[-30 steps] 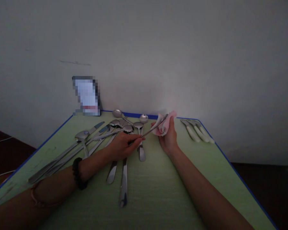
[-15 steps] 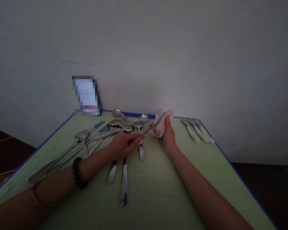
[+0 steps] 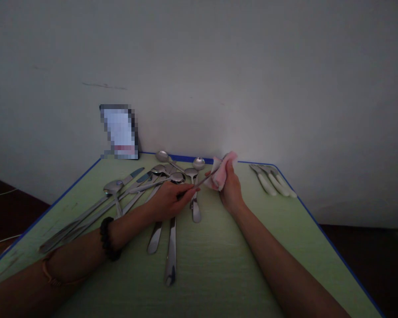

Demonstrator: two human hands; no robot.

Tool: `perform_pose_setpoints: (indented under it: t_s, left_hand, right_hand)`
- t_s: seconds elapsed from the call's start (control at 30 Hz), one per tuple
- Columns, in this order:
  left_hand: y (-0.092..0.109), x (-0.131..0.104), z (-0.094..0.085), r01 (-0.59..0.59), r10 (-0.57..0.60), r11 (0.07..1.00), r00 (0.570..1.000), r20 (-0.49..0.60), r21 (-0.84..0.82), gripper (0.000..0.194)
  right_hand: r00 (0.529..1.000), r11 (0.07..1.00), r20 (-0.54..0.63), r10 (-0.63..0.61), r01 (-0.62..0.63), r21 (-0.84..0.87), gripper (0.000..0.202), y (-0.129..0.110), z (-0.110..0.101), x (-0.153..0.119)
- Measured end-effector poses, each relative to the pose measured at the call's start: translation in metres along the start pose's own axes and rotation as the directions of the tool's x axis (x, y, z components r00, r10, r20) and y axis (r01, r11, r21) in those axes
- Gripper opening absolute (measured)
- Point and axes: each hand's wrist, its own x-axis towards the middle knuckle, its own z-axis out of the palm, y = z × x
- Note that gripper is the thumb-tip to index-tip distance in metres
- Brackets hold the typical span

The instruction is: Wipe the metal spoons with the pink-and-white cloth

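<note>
My left hand (image 3: 170, 199) is closed round the handle of a thin metal piece of cutlery (image 3: 204, 180), which slants up to the right. The far end of that piece is wrapped in a pink and white cloth (image 3: 221, 174), so I cannot tell its kind. My right hand (image 3: 232, 189) grips the cloth around it. Beneath and beside my left hand lie loose metal spoons (image 3: 177, 177) and knives, several of them overlapping. A small round-bowled spoon (image 3: 199, 163) lies just left of the cloth.
Several white-handled pieces of cutlery (image 3: 272, 181) lie side by side at the table's right. A phone-like device (image 3: 121, 132) with a blurred screen leans on the wall at the back left. The pale green table (image 3: 212, 274) has a blue edge and meets the wall.
The cloth and my right hand have shifted very slightly to the left along the held piece. My left hand stays nearly in place, and the loose cutlery has not moved.
</note>
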Motion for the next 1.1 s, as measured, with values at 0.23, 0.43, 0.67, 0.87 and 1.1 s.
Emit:
perform_pose_setpoints:
  t_s: [0.23, 0.43, 0.67, 0.87, 1.1]
  left_hand:
    - [-0.0004, 0.0000, 0.0001, -0.003, 0.003, 1.000, 1.000, -0.002, 0.006, 0.031]
    - [0.0005, 0.0000, -0.0003, 0.001, -0.001, 1.000, 1.000, -0.004, 0.010, 0.031]
    - [0.0011, 0.0005, -0.0007, 0.010, -0.010, 1.000, 1.000, -0.001, 0.008, 0.032]
    - [0.0015, 0.0010, -0.0007, 0.021, -0.021, 1.000, 1.000, 0.007, 0.007, 0.030]
    - [0.0006, 0.0004, -0.0006, 0.002, -0.002, 1.000, 1.000, 0.005, -0.003, 0.030]
  right_hand:
    - [0.999, 0.999, 0.018, 0.048, -0.048, 0.013, 0.066, -0.0029, 0.0018, -0.0019]
    - [0.999, 0.999, 0.006, 0.041, -0.041, 0.030, 0.062, -0.0040, 0.0019, -0.0026]
    - [0.999, 0.998, 0.010, 0.046, -0.047, 0.039, 0.061, -0.0058, 0.0034, -0.0033]
    - [0.999, 0.999, 0.008, 0.040, -0.040, 0.025, 0.061, -0.0053, 0.0031, -0.0028]
    - [0.999, 0.999, 0.000, 0.038, -0.038, 0.024, 0.060, -0.0046, 0.0028, -0.0032]
